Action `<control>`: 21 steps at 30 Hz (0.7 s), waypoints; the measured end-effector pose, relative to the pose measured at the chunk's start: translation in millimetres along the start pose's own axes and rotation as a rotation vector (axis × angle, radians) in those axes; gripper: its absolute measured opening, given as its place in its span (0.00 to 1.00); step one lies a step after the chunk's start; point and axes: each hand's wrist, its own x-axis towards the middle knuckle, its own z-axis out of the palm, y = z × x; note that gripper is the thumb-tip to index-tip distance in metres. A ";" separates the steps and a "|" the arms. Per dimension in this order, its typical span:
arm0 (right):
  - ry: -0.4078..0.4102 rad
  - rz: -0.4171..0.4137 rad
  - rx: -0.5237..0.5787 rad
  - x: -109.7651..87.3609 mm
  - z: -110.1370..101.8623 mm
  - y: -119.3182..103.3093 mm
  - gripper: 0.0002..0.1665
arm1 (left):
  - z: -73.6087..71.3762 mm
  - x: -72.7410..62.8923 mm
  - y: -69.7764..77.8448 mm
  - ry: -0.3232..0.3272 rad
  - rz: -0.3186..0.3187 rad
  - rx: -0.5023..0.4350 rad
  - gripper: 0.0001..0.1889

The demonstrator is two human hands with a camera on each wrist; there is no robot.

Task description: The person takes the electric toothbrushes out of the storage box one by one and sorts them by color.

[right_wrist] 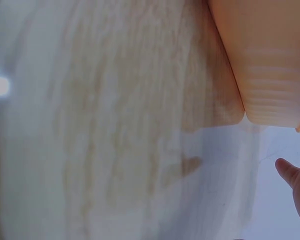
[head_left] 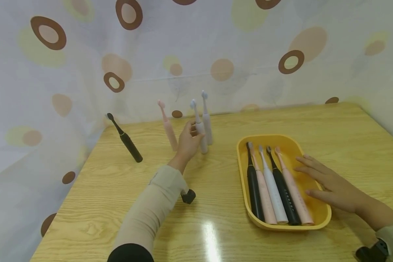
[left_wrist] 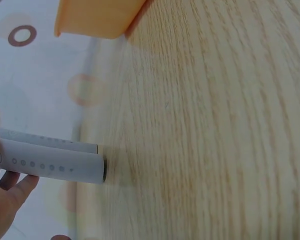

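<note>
My left hand pinches the handle of an upright white electric toothbrush near the back of the table. In the left wrist view, fingers lie along this handle, which has a row of round marks. Close behind it stands a second white electric toothbrush. A pink electric toothbrush stands just left of the hand. Over the right rim of a yellow tray hovers my right hand, fingers spread and holding nothing. Only its thumb side shows in the right wrist view.
Inside the tray lie several electric toothbrushes side by side: black, pink, white, another black and another pink. A black electric toothbrush stands at the table's left. Patterned cloth hangs behind the wooden table.
</note>
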 end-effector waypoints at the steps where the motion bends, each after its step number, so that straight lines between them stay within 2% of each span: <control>1: 0.002 0.001 0.000 0.0 0.0 -0.2 0.34 | -0.3 0.0 -0.9 0.000 -0.002 0.000 0.23; 11: 0.006 0.005 -0.002 -0.6 -0.6 -0.8 0.34 | 2.1 4.6 -4.7 -0.030 0.020 0.055 0.23; 21: 0.006 0.011 -0.008 -1.0 1.3 1.1 0.33 | 2.8 4.9 -6.3 -0.042 0.033 0.072 0.23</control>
